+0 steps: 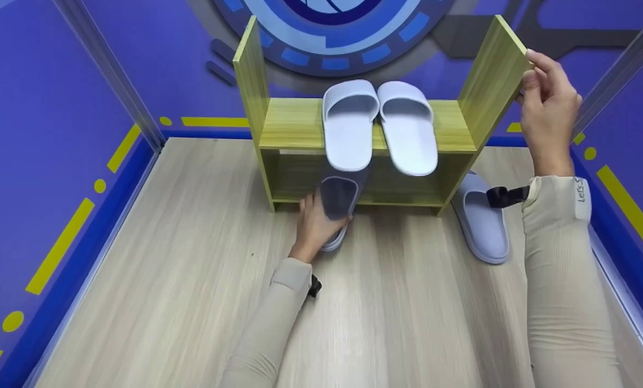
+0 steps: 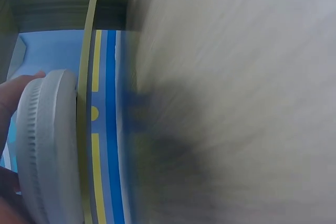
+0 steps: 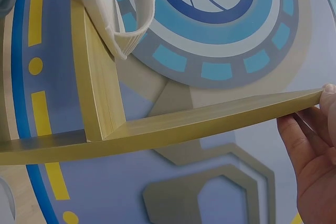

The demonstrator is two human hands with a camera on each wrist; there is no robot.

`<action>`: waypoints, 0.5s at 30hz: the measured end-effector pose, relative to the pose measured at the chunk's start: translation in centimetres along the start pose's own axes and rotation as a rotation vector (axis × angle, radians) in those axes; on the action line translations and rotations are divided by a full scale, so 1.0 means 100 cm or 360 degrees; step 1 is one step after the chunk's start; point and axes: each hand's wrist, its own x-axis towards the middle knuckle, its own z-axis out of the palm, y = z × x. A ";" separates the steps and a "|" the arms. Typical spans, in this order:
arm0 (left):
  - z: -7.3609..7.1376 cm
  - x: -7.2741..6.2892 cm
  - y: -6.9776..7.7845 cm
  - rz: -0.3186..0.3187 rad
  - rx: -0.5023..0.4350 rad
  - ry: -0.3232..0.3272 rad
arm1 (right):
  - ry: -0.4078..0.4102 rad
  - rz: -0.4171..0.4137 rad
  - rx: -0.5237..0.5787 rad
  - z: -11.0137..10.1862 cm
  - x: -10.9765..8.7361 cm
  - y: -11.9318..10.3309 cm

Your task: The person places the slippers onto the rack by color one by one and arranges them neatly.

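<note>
My left hand [image 1: 317, 222] grips a grey slipper [image 1: 338, 196] by its sides, fingers on the left and thumb on the right. Its far end is inside the lower level of a wooden shoe rack [image 1: 371, 141], beneath the upper board. In the left wrist view, part of the hand shows beside a pale slipper [image 2: 50, 145] at the rack. My right hand [image 1: 552, 102] pinches the front edge of the rack's right side panel [image 1: 496, 81] near its top; the right wrist view shows this too. Two white slippers [image 1: 349, 134] sit side by side on the upper board, heels jutting over its edge.
Another grey slipper [image 1: 484, 226] lies on the wooden floor [image 1: 192, 258], right of the rack and partly behind its side. Blue walls [image 1: 46, 134] with yellow marks rise at the left, right and back, with metal posts [image 1: 108, 70] at the corners.
</note>
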 end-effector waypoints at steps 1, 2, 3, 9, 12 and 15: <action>0.001 0.000 0.001 -0.0013 -0.0002 0.0002 | 0.0003 0.0000 -0.0008 0.000 0.000 0.000; 0.001 0.001 0.002 -0.0021 -0.0006 0.0009 | 0.0002 0.0001 -0.0015 0.000 0.000 0.000; 0.002 0.001 0.003 -0.0030 -0.0004 0.0011 | 0.0003 0.0001 -0.0023 -0.001 0.000 0.000; 0.006 0.004 0.007 -0.0043 0.0015 0.0048 | -0.0009 0.0020 -0.0009 -0.001 0.000 -0.001; 0.008 0.005 0.008 -0.0047 0.0005 0.0077 | -0.0004 0.0021 -0.0005 0.000 0.000 -0.001; 0.011 0.007 0.010 -0.0054 -0.0030 0.0110 | -0.0002 0.0023 0.0003 0.000 -0.001 -0.002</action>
